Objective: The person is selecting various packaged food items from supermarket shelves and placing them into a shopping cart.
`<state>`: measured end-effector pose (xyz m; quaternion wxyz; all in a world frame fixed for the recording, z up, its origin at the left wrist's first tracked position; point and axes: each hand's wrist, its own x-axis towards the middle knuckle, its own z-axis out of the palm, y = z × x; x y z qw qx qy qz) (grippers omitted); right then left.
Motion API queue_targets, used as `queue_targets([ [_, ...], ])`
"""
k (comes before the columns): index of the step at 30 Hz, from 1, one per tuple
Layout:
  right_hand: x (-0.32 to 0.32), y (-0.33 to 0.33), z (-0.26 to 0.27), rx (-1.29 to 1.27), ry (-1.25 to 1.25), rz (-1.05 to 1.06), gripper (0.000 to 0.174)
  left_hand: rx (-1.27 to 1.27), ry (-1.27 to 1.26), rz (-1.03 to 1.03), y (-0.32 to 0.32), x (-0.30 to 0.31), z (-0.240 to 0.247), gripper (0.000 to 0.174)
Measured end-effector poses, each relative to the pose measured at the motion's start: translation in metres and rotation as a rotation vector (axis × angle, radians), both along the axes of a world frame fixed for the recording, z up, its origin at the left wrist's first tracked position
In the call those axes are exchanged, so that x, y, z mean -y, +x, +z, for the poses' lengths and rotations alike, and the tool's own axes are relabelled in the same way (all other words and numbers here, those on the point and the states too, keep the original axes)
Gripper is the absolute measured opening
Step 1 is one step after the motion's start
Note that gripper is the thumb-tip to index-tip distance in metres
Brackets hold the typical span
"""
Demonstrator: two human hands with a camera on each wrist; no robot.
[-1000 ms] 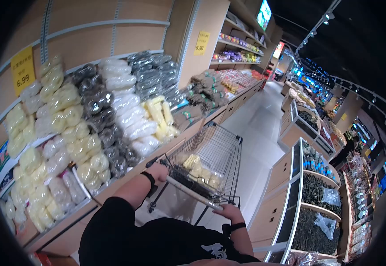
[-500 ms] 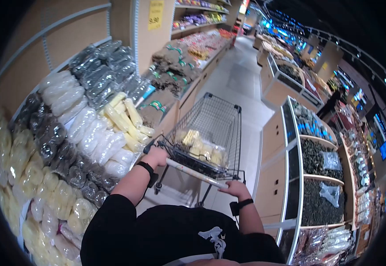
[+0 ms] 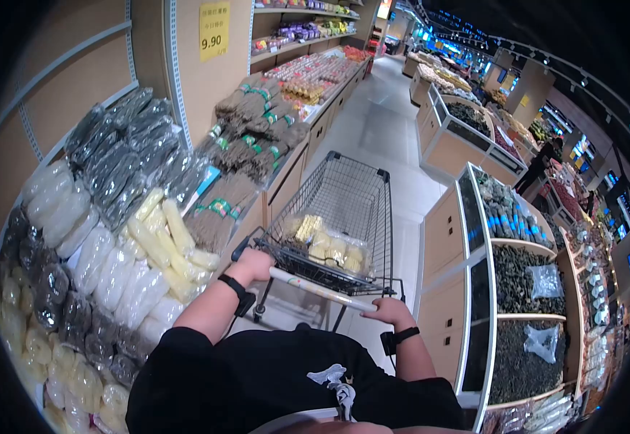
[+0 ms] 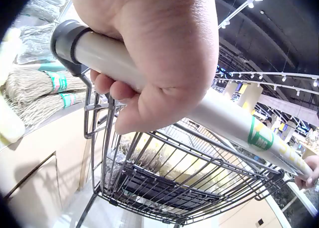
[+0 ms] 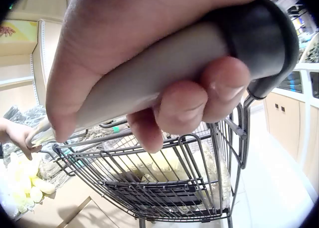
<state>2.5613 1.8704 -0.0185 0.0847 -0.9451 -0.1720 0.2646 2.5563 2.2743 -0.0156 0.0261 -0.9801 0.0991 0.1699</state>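
Both hands hold the white handle (image 3: 322,288) of a wire shopping cart (image 3: 355,192). My left hand (image 3: 252,266) grips its left end; in the left wrist view the fingers (image 4: 122,91) curl under the bar beside the black end cap (image 4: 67,43). Towards the other end, my right hand (image 3: 391,312) wraps the bar, and in the right wrist view its fingertips (image 5: 182,108) show below it. Clear packs of pale yellow, rounded food (image 3: 337,252) lie at the near end of the cart.
On the left, a display holds bagged white bundles (image 3: 105,267), pale yellow packs (image 3: 163,235) and brown noodle-like bundles (image 3: 221,206). Wooden bins of dark dried goods (image 3: 525,354) line the right. The tiled aisle floor (image 3: 384,108) runs ahead. A person in dark clothes (image 3: 543,163) stands far right.
The goods on the left have slid left and nearer in the head view, and the yellow 9.90 sign has shifted left. Both hands have kept their grip on the cart handle.
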Motion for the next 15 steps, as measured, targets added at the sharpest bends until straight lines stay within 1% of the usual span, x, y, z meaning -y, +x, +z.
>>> queue_targets([
  [1, 0.001, 0.011, 0.000, 0.041, 0.044, 0.018, 0.066, 0.016, -0.010, -0.016, 0.015, 0.002, 0.002, 0.024],
  [3, 0.001, 0.037, 0.001, 0.031, 0.051, 0.023, 0.067, -0.040, 0.016, 0.009, 0.042, 0.004, 0.005, 0.026],
  [5, 0.000, 0.060, 0.001, -0.007, 0.039, 0.022, 0.067, 0.016, -0.007, -0.028, 0.066, 0.002, 0.004, 0.019],
  [7, -0.002, 0.089, 0.007, -0.055, 0.024, 0.023, 0.067, 0.004, -0.015, -0.032, 0.091, 0.003, 0.002, 0.019],
  [9, 0.000, 0.114, -0.002, -0.002, 0.014, 0.035, 0.062, 0.007, -0.028, -0.005, 0.118, 0.000, -0.002, 0.020],
  [11, 0.003, 0.141, -0.006, 0.015, 0.014, 0.074, 0.062, 0.024, 0.000, -0.008, 0.142, 0.003, -0.009, 0.021],
  [13, 0.005, 0.161, -0.006, 0.065, -0.011, 0.035, 0.063, -0.022, -0.023, 0.042, 0.163, 0.008, -0.008, 0.027],
  [15, 0.002, 0.175, 0.002, 0.104, 0.014, -0.003, 0.064, -0.018, -0.034, 0.036, 0.182, 0.009, -0.005, 0.027],
])
